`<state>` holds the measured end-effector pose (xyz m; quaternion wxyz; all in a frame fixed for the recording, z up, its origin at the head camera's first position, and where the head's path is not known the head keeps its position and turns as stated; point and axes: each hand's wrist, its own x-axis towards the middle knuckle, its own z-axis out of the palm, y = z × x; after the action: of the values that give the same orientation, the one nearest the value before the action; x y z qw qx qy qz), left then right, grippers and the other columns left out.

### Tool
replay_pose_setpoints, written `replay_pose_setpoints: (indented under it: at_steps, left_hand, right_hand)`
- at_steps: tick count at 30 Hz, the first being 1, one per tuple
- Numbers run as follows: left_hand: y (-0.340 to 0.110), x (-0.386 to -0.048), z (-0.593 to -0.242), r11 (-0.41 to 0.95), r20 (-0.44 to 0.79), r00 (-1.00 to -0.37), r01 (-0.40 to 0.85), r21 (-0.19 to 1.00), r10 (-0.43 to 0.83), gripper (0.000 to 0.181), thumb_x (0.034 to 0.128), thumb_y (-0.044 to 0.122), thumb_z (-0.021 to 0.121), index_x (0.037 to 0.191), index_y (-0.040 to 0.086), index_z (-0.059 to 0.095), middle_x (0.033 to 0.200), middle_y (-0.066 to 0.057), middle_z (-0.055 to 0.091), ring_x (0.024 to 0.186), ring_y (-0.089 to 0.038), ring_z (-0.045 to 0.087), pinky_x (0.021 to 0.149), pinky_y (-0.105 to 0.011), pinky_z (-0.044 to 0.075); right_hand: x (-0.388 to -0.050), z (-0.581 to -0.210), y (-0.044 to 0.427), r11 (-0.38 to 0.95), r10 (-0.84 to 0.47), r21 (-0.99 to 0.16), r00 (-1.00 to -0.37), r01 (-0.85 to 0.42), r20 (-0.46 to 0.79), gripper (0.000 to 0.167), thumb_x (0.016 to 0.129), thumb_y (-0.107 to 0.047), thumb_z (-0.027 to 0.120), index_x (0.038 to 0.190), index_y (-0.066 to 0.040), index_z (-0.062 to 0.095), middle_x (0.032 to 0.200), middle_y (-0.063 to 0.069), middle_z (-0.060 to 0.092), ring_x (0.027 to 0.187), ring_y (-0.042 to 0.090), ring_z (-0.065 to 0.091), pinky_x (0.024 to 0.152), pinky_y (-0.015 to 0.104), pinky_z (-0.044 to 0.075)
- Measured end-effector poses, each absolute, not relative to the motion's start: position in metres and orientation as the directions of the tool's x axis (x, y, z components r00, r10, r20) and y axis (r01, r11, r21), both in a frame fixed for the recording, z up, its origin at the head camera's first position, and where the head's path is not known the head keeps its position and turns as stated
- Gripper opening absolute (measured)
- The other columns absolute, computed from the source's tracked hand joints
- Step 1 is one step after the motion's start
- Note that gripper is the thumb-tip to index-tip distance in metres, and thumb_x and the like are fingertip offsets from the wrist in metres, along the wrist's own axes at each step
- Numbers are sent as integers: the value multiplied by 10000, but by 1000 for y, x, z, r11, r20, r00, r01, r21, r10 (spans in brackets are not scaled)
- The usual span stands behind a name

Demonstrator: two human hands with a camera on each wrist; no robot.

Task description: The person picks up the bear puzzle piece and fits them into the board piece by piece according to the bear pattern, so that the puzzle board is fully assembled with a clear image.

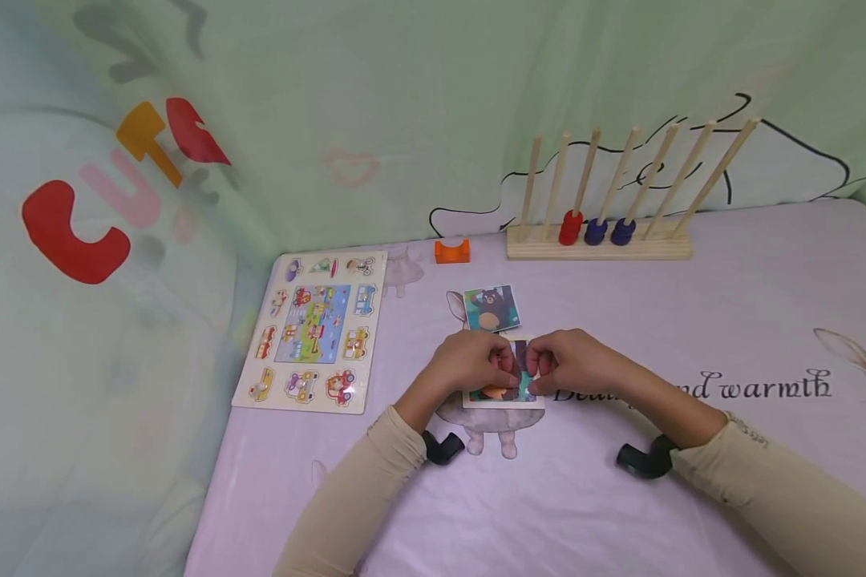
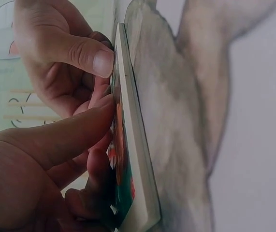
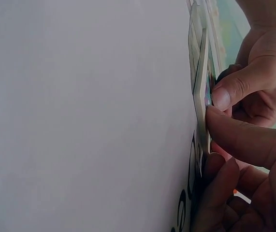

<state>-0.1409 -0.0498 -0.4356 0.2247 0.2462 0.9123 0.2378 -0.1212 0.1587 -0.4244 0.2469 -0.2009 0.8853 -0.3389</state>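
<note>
A small picture puzzle board (image 1: pixel 501 405) with a pale rim lies flat on the cloth, also seen edge-on in the left wrist view as a board edge (image 2: pixel 137 125). My left hand (image 1: pixel 471 362) has curled fingers and thumb at a puzzle piece (image 1: pixel 496 393) with an orange shape, on the board's left part. From the other side my right hand (image 1: pixel 576 362) pinches at the same picture, near its right edge. The two thumbs nearly meet over it. The fingers hide much of the picture. Just above the board lies a square bear picture (image 1: pixel 492 308).
To the left lies a wooden vehicle puzzle (image 1: pixel 370 385). An orange arch block (image 1: pixel 452 252) sits at the back. Beside it stands a wooden peg rack (image 1: pixel 599 251) with red rings (image 1: pixel 570 228) and dark blue rings (image 1: pixel 623 232). A printed curtain (image 1: pixel 375 104) hangs behind.
</note>
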Motion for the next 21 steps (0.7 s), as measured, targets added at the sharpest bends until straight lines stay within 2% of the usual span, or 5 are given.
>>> replay_pose_setpoints:
  at_steps: [21]
  left_hand:
    - [-45,-139,-428,798,-319,-778,356,486,541,226,839,336,838,799,233,640,663,88,555,676,-92,550,574,-241,362]
  right_hand:
    - [-123,-429,158,714,-493,-682,-804,-157,-331,218,785,-173,861,836,-126,655,705,-5,542,711,167,503,640,317,391]
